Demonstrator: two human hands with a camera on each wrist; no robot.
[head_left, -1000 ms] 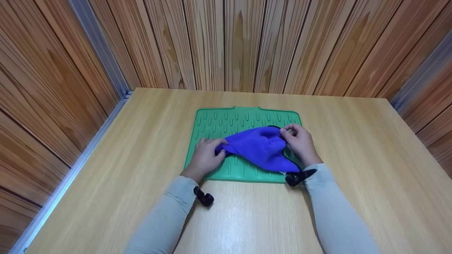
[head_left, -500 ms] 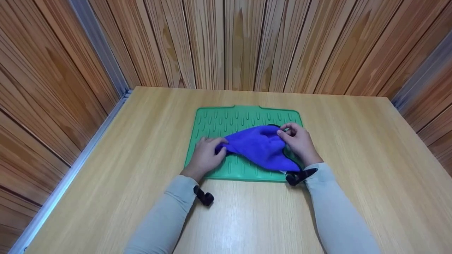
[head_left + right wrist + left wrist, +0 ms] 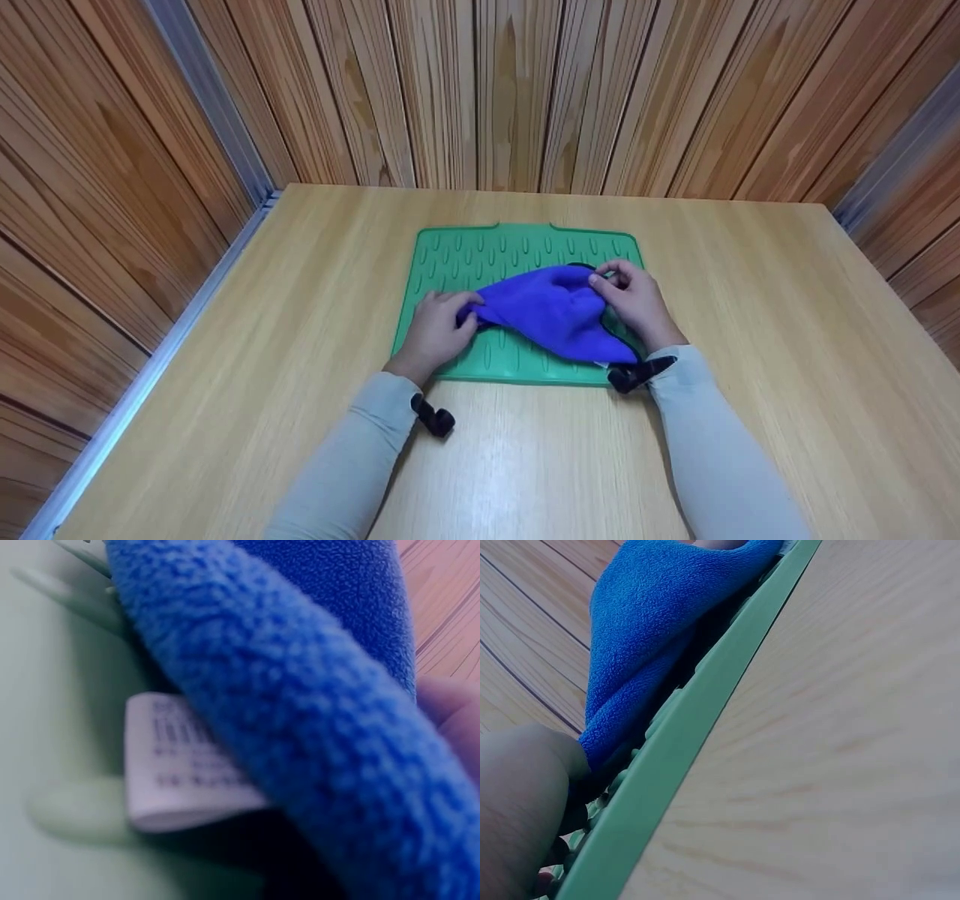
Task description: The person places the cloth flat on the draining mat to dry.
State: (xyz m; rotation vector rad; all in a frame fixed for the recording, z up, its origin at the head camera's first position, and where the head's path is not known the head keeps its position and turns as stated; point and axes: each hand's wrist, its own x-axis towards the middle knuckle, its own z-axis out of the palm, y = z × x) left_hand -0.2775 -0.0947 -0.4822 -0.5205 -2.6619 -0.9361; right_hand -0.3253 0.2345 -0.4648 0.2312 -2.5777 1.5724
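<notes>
A blue fleece cloth [image 3: 544, 311] with a dark edge lies bunched on a green mat [image 3: 495, 259] covered in raised oval bumps. It narrows to the left, where my left hand [image 3: 439, 330] pinches its gathered end between thumb and fingers. My right hand [image 3: 637, 300] pinches the cloth's upper right edge, and the wide end droops toward the mat's front. In the left wrist view the fabric [image 3: 652, 622] rises off the bumps as a fold. A white printed label [image 3: 187, 765] sticks out from under the hem in the right wrist view. The cloth's underside is hidden.
The mat lies flat on a light wooden table [image 3: 315, 277]. Wood-plank walls [image 3: 510, 97] stand behind and at both sides, with a grey metal rail [image 3: 150, 367] along the left edge. Black camera mounts sit on both wrists.
</notes>
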